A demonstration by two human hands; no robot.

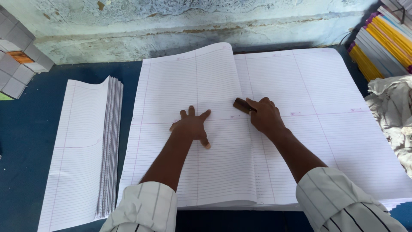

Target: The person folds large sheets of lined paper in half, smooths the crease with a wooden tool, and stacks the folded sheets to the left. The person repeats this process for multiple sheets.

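A large stack of white ruled paper sheets point(326, 111) lies folded open on a blue table point(25, 129). My left hand point(192, 125) presses flat with spread fingers on the left half of the sheets, just left of the centre fold. My right hand point(266, 115) grips a small brown wooden block point(241, 105) and holds it against the fold line. Both arms wear white striped sleeves.
A narrower stack of folded ruled sheets point(86, 150) lies to the left. Piled books with yellow and coloured edges point(382, 43) sit at the far right, above a crumpled cloth point(392, 111). Grey-white blocks point(17, 56) stand at the far left. A worn wall runs behind.
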